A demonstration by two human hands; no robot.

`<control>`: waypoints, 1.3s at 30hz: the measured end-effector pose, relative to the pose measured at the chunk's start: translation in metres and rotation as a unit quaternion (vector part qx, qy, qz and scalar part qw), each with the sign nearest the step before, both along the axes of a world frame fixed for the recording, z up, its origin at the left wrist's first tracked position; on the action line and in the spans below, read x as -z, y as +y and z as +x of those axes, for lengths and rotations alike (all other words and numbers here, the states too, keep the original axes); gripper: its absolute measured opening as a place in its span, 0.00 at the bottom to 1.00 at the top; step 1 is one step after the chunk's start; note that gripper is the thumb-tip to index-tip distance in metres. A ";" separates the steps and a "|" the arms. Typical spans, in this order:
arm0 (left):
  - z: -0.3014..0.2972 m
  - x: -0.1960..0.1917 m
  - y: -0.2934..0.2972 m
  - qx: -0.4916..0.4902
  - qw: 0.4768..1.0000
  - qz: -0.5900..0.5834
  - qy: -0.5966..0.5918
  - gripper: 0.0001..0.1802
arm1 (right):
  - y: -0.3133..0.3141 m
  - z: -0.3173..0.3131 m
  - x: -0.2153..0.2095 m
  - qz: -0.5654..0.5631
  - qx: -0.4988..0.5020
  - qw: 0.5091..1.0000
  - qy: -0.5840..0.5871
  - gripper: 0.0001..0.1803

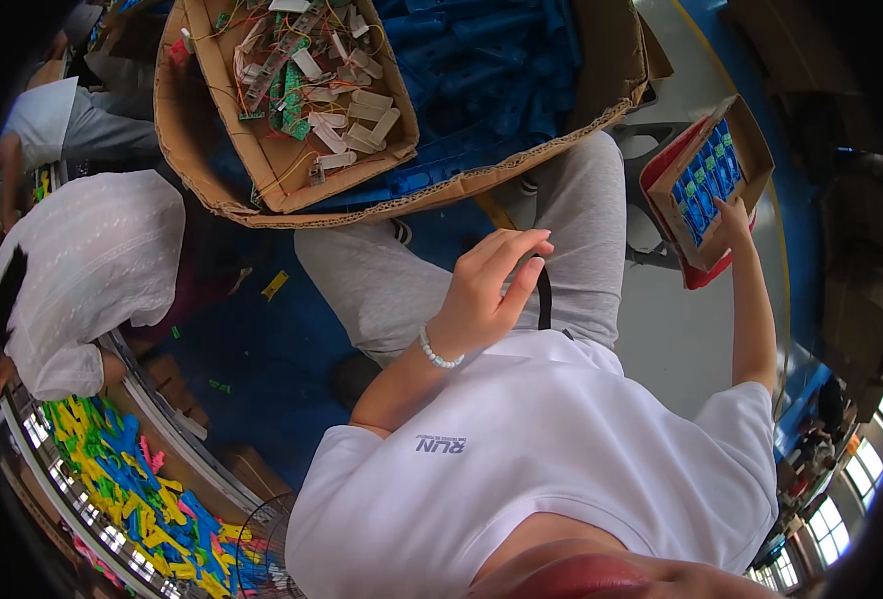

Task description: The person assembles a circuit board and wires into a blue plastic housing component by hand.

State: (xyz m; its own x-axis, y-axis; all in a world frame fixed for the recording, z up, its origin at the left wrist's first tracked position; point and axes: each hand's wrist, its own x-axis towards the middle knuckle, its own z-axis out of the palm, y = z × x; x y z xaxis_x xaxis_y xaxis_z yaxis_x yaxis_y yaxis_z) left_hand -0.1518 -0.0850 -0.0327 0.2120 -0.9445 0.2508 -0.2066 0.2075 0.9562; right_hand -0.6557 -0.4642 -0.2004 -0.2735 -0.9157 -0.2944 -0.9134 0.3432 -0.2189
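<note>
Head view — A: "Left hand (486, 290)?"
B: "Empty, fingers loosely spread above the lap."
A: "Right hand (733, 222)?"
B: "Grasping one small cardboard box (756, 150) of blue parts, far right; two large cartons (202, 150) ahead."

Single head view; looks steeply down, close over lap and floor.

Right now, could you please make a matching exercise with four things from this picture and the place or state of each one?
Things:
1. left hand
2. right hand
3. small brown cardboard box of blue parts
4. large brown cardboard box of white wired strips

Places or states:
A. inside a bigger carton, beside blue plastic pieces
B. raised above the lap, holding nothing
C. resting on a red tray
D. touching the small box's near edge

Pairs: 1-B, 2-D, 3-C, 4-A
</note>
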 end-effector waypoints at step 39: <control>0.117 -0.024 0.025 -0.460 0.870 -0.170 -0.054 0.19 | 0.224 0.594 -0.230 0.198 -0.531 0.570 -0.595 0.11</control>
State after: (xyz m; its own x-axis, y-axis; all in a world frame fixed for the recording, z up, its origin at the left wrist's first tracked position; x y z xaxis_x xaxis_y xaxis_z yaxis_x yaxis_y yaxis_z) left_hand -0.0347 -0.0602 -0.0087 0.7964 -0.2550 0.5484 -0.5199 0.1745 0.8362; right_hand -0.0619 -0.2406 0.0299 0.9821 -0.1763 0.0665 0.0628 -0.0268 -0.9977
